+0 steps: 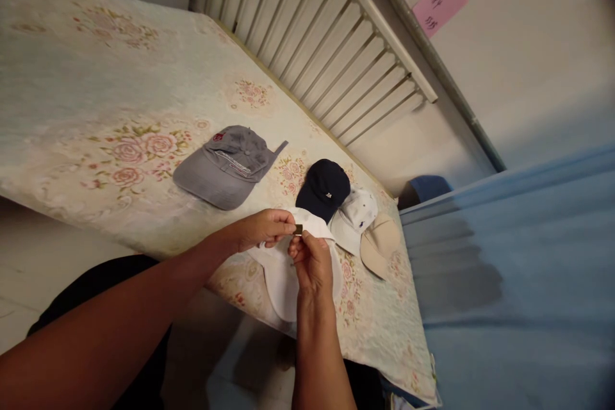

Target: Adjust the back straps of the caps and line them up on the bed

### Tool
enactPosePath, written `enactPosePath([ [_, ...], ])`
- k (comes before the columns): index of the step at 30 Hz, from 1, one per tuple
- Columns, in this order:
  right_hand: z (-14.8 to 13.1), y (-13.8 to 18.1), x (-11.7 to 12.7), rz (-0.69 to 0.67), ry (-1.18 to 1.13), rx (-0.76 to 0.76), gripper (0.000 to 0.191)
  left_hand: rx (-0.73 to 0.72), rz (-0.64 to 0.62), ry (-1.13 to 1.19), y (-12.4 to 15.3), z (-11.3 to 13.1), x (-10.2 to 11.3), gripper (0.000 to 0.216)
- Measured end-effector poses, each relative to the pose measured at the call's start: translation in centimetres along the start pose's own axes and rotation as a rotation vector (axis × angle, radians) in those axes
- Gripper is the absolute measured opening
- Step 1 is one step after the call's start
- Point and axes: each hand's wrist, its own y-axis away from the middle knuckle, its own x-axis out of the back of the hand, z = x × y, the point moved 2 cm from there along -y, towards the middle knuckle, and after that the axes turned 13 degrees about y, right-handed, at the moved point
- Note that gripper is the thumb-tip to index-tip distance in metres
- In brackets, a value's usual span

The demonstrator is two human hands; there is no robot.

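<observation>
A white baseball cap (282, 285) lies at the bed's near edge, under and between my hands, partly hidden by them. Over it is a small dark, brass-looking buckle (298, 229), seemingly on the cap's strap. My left hand (264, 229) pinches the buckle from the left with thumb and forefinger. From the right, my right hand (313, 261) has its fingers curled, thumb and fingertips closed at the buckle's other end. The strap itself is mostly hidden by my fingers.
On the floral bedsheet (192, 83) lie a grey cap (216, 173) to the left, and a navy cap (324, 186), a white cap with a small logo (358, 208) and a beige cap (381, 243) beyond my hands. A metal bed rail (384, 32) runs behind; a blue curtain (528, 282) hangs right.
</observation>
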Motion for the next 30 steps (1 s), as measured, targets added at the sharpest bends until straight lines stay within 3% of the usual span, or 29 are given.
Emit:
enactPosePath([
  [11,-0.2,0.0,0.3,0.045,0.090,0.026,0.013,-0.030,-0.036,-0.085,0.2,0.6,0.2,0.022],
  [20,-0.2,0.0,0.5,0.094,0.186,0.004,0.011,-0.017,0.149,-0.085,-0.2,-0.3,1.1,0.022],
  [25,-0.2,0.0,0.5,0.102,0.188,0.003,0.010,-0.007,0.135,-0.055,-0.2,-0.3,1.0,0.015],
  [30,-0.2,0.1,0.5,0.090,0.190,0.017,0.009,-0.012,0.153,-0.049,0.0,0.0,0.8,0.023],
])
